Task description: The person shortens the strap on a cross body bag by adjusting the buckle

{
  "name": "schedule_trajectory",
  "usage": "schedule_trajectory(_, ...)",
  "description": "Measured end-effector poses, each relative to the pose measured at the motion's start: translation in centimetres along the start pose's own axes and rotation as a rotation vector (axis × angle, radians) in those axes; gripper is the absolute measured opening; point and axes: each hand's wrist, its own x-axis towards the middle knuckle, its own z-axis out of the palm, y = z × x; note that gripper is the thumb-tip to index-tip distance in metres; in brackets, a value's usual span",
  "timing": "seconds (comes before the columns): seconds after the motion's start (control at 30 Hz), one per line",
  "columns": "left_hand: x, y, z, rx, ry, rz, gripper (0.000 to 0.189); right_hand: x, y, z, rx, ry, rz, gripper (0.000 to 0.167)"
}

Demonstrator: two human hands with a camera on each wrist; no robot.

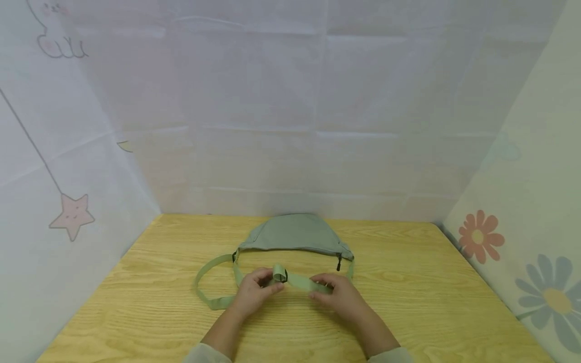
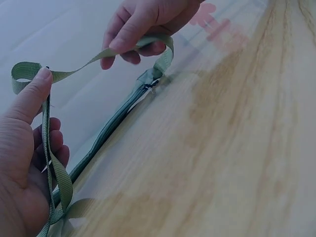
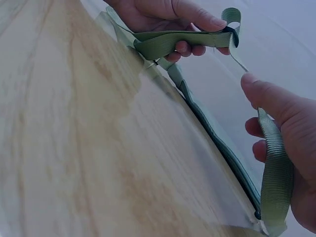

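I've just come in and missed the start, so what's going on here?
Someone is handling the strap of a grey-green bag. The left hand grips it by a dark buckle, where it makes a small loop; the right hand holds it farther along. The bag lies on the table beyond both hands.

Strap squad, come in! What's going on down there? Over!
Left hand grips strap by buckle. Right hand holds strap farther along. Strap looped at buckle. Bag behind, not blocking hands.
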Motion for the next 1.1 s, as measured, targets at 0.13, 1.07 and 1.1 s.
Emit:
schedule_trajectory(0.13, -0.02, 0.0, -0.1, -0.006, -0.02, 0.023, 0.03, -0.02, -0.13, -0.22, 0.082, 0.017, 0.019, 0.037)
schedule_trajectory(1.07, -0.11, -0.15, 0.6, -0.104, -0.133, 0.076, 0.031, -0.1, -0.62, 0.32, 0.214, 0.08, -0.001, 0.026)
schedule_trajectory(1.1, -0.1, -0.19, 0.65, -0.105, -0.137, 0.075, 0.031, -0.07, -0.63, 0.37, 0.208, 0.078, -0.004, 0.026)
